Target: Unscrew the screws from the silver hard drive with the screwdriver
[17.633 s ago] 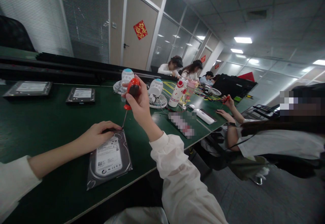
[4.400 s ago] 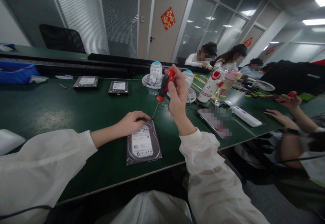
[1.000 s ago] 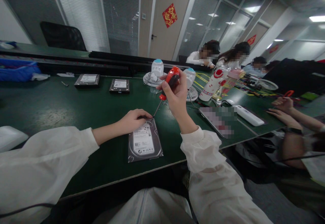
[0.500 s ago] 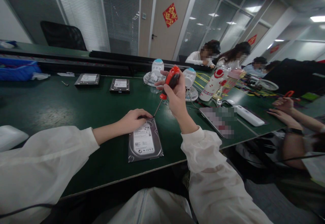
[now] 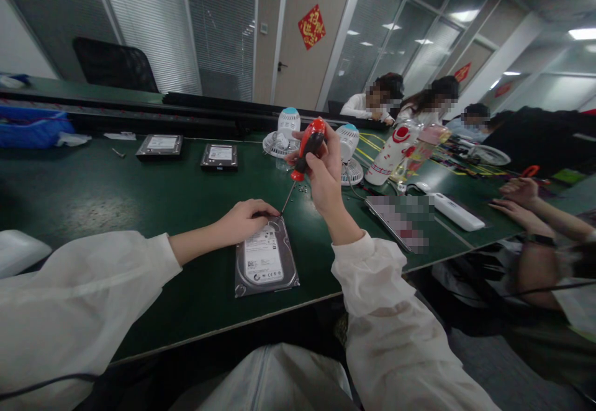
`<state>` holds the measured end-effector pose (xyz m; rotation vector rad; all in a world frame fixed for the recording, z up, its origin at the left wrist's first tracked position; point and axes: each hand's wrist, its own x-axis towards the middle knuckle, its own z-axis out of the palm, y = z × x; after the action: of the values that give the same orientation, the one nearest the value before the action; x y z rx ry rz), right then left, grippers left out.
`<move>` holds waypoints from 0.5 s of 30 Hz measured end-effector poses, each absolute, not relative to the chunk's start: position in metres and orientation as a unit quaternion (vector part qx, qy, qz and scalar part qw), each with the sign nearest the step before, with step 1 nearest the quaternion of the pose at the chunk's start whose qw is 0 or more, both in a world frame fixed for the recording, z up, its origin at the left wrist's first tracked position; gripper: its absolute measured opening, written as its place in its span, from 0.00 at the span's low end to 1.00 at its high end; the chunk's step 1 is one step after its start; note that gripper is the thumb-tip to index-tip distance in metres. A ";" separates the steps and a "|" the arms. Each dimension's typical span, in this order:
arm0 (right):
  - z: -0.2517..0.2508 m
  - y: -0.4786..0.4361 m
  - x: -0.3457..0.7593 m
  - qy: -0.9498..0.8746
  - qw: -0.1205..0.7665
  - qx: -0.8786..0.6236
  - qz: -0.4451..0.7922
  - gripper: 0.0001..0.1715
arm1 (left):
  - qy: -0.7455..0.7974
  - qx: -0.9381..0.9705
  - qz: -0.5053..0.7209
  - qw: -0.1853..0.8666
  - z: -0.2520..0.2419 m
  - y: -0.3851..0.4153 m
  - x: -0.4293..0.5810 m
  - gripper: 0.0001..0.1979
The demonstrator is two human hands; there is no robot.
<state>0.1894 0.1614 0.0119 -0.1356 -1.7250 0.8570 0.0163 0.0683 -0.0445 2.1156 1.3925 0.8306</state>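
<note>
A silver hard drive [image 5: 264,262] with a white label lies flat near the table's front edge. My left hand [image 5: 246,218] rests over its far left corner, fingers curled on the far edge and steadying it. Wrapped around the red and black handle of a screwdriver [image 5: 309,147] is my right hand [image 5: 323,166], above and beyond the drive. The screwdriver slants down to the left, its tip at the drive's far edge beside my left fingertips. My fingers partly hide the contact at the tip. Small screws [image 5: 302,189] lie on the table behind the shaft.
Two more hard drives, a larger one [image 5: 159,146] and a smaller one [image 5: 219,156], lie farther back. Two small white fans [image 5: 289,126] stand beyond my right hand. Right of them are a bottle [image 5: 388,153], a tablet-like device [image 5: 391,221] and a co-worker's hands [image 5: 521,203].
The screwdriver handle has shifted slightly left and turned a little in my right hand, with the fingers repositioned around it. The tip, the hard drive and my left hand stay in place.
</note>
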 end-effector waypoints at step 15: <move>0.007 0.165 0.182 -0.714 0.609 -0.120 0.325 0.28 | 0.503 0.774 0.303 0.236 -0.045 0.069 0.016 0.19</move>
<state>0.1822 0.1647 0.0072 -0.2772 -1.6488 0.7514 0.0158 0.0692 -0.0454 2.1231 1.3808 0.8315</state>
